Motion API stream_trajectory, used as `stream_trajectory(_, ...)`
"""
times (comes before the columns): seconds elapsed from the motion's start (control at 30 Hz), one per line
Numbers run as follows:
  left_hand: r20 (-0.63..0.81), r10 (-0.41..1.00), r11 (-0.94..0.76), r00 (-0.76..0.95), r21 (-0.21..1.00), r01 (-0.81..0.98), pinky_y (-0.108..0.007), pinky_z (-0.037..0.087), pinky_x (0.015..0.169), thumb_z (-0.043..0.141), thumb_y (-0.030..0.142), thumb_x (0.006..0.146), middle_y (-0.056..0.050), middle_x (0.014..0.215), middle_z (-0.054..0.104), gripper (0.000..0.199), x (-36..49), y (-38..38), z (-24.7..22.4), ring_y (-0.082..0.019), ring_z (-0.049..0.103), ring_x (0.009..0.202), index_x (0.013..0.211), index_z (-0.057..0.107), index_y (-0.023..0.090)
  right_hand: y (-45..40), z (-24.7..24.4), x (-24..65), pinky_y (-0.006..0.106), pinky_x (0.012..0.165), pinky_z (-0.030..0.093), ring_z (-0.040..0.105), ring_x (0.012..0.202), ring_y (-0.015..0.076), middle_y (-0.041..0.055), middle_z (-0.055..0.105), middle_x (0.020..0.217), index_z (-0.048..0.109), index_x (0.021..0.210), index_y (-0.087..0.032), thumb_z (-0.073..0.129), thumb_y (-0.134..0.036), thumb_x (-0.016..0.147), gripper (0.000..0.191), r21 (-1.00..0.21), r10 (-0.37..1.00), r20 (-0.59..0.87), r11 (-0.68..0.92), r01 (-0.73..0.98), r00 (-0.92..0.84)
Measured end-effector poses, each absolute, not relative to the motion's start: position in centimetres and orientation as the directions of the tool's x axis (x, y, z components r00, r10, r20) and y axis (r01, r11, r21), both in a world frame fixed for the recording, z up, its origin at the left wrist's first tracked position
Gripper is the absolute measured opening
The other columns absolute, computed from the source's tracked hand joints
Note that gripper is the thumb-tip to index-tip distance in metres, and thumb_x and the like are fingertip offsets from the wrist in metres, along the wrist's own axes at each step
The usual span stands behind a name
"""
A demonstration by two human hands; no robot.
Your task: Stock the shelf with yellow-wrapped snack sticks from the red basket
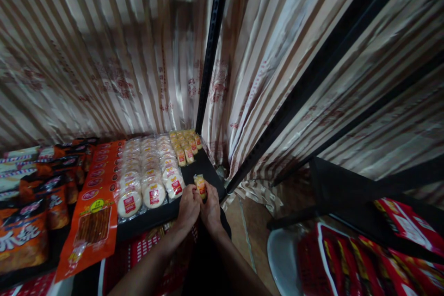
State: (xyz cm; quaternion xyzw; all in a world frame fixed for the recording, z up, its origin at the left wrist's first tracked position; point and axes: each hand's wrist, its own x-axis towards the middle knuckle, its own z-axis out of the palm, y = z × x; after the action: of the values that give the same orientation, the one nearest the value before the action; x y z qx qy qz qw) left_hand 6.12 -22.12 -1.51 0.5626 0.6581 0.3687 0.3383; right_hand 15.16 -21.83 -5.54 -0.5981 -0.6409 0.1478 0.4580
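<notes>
Between both hands, just above the shelf's front right corner, is a small yellow snack packet (200,185) with a red label. My left hand (189,206) is closed on its left side, and my right hand (210,203) grips the right side. Behind them, similar small yellow packets (185,143) lie in short rows on the black shelf (204,164). To their left are rows of round white crackers (152,192) in clear wrappers with red labels.
Further left lie a long orange snack bag (95,203) and several orange-black bags (24,236). Black metal posts (211,51) stand before striped curtains (138,55). At lower right are a white stool (282,259), a red basket (312,263) of red packets, and another black shelf (347,185).
</notes>
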Motion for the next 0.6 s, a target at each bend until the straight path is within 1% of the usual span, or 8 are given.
stream_trajectory(0.1,-0.033,0.991,0.095,-0.131,0.860,0.501,-0.031,0.044,0.086,0.036,0.016,0.083,-0.008,0.091,0.060,0.019,6.3,-21.3,-1.7,-0.017,0.056,0.090,0.089,0.053,0.017,-21.1,-5.8,15.2,0.044,0.094,0.044,0.051,0.106,0.0257,0.0140,0.059,0.111,0.054,0.121,-0.015,0.047,-0.026,0.084,0.040,-0.736,0.901,0.411,0.238,0.634,0.138)
stream_trajectory(0.23,-0.041,0.989,0.107,-0.144,0.868,0.485,-0.031,0.045,0.085,0.036,0.016,0.083,-0.007,0.092,0.061,0.022,6.7,-20.1,-2.1,-0.017,0.057,0.091,0.093,0.055,0.017,-19.9,-6.0,15.2,0.043,0.094,0.043,0.052,0.104,0.0253,0.0127,0.060,0.110,0.054,0.121,-0.016,0.047,-0.023,0.081,0.041,-0.743,0.901,0.403,0.221,0.632,0.159)
stream_trajectory(0.47,-0.040,0.986,0.119,-0.160,0.845,0.521,-0.032,0.041,0.095,0.037,0.017,0.084,-0.013,0.107,0.062,0.031,7.4,-17.9,-1.8,-0.019,0.057,0.102,0.106,0.058,0.012,-17.6,-6.1,15.3,0.042,0.096,0.042,0.051,0.107,0.0244,0.0134,0.059,0.113,0.053,0.123,-0.015,0.044,-0.024,0.083,0.043,-0.753,0.892,0.411,0.213,0.623,0.191)
stream_trajectory(0.6,-0.053,0.989,0.120,-0.142,0.843,0.525,-0.031,0.040,0.097,0.037,0.016,0.083,-0.015,0.110,0.061,0.034,7.5,-17.0,-1.2,-0.020,0.056,0.105,0.110,0.058,0.009,-16.1,-6.4,15.3,0.042,0.098,0.040,0.051,0.108,0.0245,0.0158,0.058,0.114,0.053,0.122,-0.011,0.040,-0.024,0.082,0.044,-0.765,0.891,0.408,0.214,0.608,0.201)
